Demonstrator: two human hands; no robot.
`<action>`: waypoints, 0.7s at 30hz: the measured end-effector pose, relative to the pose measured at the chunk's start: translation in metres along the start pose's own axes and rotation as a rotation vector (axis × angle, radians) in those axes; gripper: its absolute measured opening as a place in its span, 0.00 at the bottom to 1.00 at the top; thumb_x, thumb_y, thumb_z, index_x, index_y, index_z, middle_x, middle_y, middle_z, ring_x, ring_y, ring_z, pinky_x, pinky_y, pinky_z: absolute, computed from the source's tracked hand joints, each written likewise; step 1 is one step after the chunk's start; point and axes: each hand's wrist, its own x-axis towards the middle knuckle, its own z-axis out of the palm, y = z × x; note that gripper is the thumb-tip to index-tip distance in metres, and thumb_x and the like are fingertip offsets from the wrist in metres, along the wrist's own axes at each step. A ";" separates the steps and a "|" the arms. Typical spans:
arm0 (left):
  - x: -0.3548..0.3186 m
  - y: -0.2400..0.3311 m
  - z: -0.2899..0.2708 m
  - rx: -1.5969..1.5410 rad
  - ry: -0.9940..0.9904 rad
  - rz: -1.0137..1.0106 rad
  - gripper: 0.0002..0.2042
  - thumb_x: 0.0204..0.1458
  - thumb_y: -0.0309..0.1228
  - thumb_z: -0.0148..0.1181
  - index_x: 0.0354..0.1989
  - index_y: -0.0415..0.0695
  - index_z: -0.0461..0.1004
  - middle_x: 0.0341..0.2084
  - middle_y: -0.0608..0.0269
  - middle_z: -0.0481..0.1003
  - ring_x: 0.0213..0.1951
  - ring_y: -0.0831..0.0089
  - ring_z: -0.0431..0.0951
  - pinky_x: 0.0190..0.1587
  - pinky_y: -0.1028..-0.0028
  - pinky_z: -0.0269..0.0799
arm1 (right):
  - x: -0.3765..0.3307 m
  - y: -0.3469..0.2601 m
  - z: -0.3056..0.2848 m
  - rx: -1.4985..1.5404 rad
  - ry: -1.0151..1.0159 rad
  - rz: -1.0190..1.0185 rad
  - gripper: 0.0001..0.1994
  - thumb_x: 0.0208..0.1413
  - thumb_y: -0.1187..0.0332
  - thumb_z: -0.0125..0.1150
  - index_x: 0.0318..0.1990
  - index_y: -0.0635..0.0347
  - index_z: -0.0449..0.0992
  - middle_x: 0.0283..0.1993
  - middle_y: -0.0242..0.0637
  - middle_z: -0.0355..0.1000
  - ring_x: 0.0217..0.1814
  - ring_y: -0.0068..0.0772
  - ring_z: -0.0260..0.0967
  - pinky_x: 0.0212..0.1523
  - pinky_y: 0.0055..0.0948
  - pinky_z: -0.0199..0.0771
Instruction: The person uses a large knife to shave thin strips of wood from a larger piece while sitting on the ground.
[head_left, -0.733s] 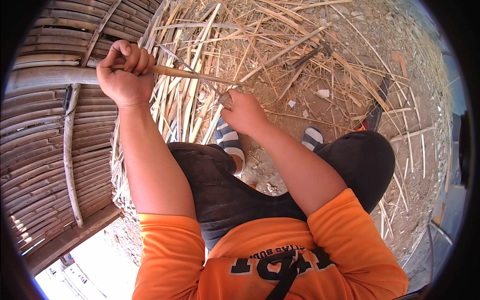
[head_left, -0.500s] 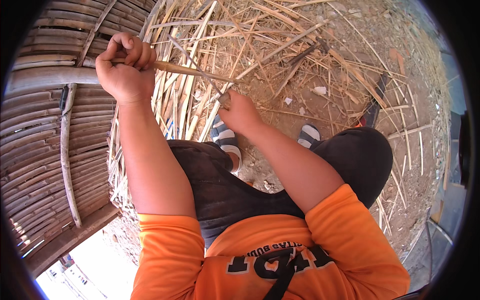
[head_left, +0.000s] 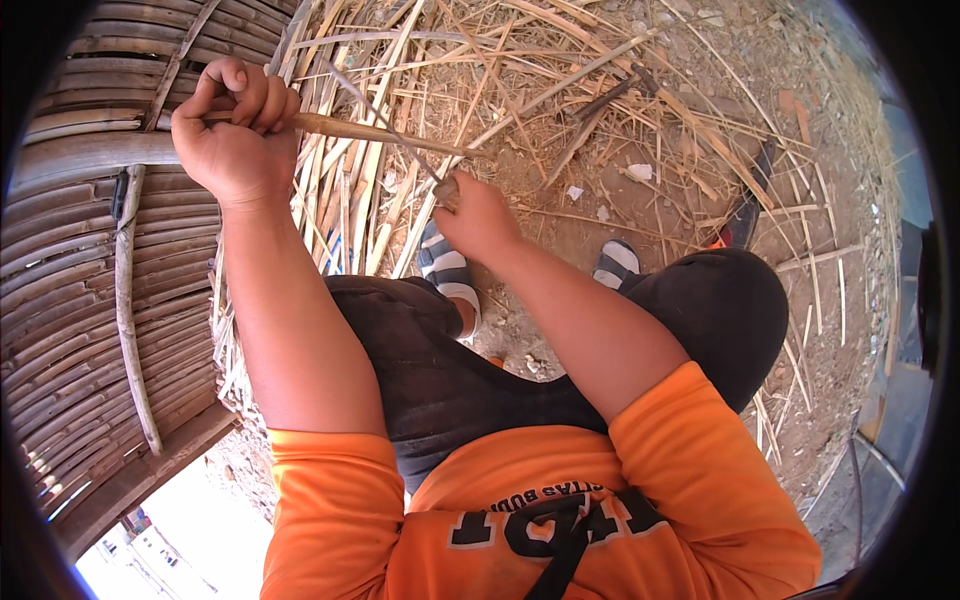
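At the upper left, my left hand [head_left: 240, 140] is closed around one end of a tapered bamboo stick [head_left: 350, 130], whose pale body runs to the right. My right hand [head_left: 478, 220], nearer the middle, grips the short handle of a thin-bladed knife [head_left: 446, 190]. The narrow grey blade slants up and to the left from that hand and crosses the stick. Exactly where the edge meets the bamboo is too small to tell. The stick's far tip lies just beyond my right hand.
Split bamboo strips [head_left: 375, 200] pile up beneath and left of the stick. A bamboo slat wall or platform [head_left: 60, 260] stands close at the left. On the dirt at the right lies a dark machete-like blade [head_left: 755, 195] near my knee, among scattered strips. My sandalled feet [head_left: 450, 265] are below.
My left hand has shifted slightly left and up, carrying the stick with it. The knife and my right hand have moved only slightly to the left.
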 end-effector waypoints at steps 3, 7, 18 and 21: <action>0.004 0.005 0.002 -0.007 -0.014 -0.011 0.12 0.56 0.37 0.42 0.26 0.44 0.67 0.13 0.72 0.51 0.18 0.77 0.45 0.24 0.74 0.45 | 0.005 0.041 -0.001 -0.100 -0.047 0.095 0.17 0.48 0.66 0.64 0.45 0.63 0.77 0.40 0.55 0.78 0.46 0.58 0.77 0.49 0.47 0.77; 0.006 0.006 -0.008 -0.019 0.016 -0.003 0.12 0.57 0.37 0.42 0.26 0.45 0.66 0.13 0.72 0.51 0.18 0.78 0.45 0.25 0.74 0.45 | 0.007 0.034 -0.002 -0.088 -0.069 0.120 0.17 0.47 0.66 0.65 0.45 0.64 0.77 0.39 0.56 0.78 0.45 0.57 0.77 0.48 0.46 0.76; 0.006 0.003 0.008 0.046 0.070 0.035 0.13 0.57 0.37 0.40 0.26 0.45 0.66 0.13 0.72 0.51 0.18 0.77 0.46 0.25 0.73 0.45 | -0.005 0.084 0.014 -0.241 -0.013 0.358 0.19 0.53 0.62 0.64 0.49 0.65 0.75 0.45 0.57 0.78 0.51 0.59 0.76 0.51 0.48 0.76; 0.001 0.003 0.006 0.029 0.028 0.019 0.13 0.58 0.36 0.41 0.26 0.45 0.67 0.13 0.71 0.52 0.18 0.77 0.45 0.24 0.73 0.45 | 0.000 0.101 0.001 -0.244 -0.052 0.236 0.22 0.50 0.61 0.66 0.48 0.67 0.76 0.44 0.60 0.77 0.50 0.60 0.76 0.51 0.48 0.76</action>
